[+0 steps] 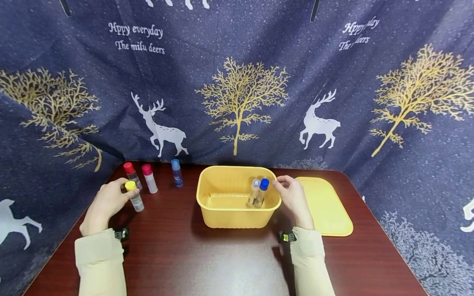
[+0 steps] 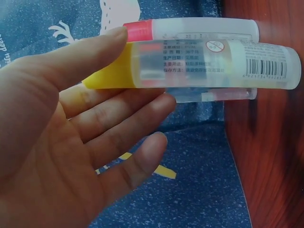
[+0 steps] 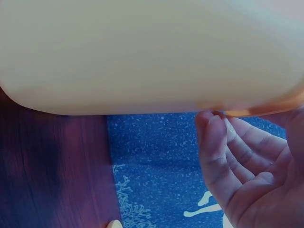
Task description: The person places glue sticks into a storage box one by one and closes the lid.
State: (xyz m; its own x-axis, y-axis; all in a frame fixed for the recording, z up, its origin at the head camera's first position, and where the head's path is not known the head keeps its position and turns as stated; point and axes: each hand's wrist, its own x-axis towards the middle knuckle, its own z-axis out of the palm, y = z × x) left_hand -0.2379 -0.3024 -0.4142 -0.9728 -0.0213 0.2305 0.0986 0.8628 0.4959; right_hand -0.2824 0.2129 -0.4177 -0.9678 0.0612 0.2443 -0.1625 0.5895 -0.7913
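My left hand (image 1: 107, 202) pinches a clear glue bottle by its yellow cap (image 2: 111, 66). The glue bottle (image 1: 137, 201) stands nearly upright, close over the table, its printed label and barcode facing the left wrist camera. Behind it are a red-capped clear bottle (image 1: 132, 174) and a pink-capped white bottle (image 1: 149, 181). At the right rim of the yellow box (image 1: 233, 218), my right hand (image 1: 294, 199) holds the edge between thumb and fingertips. Inside that box, a blue-capped clear bottle (image 1: 262, 193) leans beside a pale-capped clear bottle (image 1: 254, 192).
A blue bottle (image 1: 177, 174) stands toward the back of the dark red table (image 1: 166, 255). To the right of the box lies a flat yellow lid (image 1: 327, 205), partly behind my right hand. A dark blue cloth (image 1: 237, 41) with deer and trees hangs behind the table.
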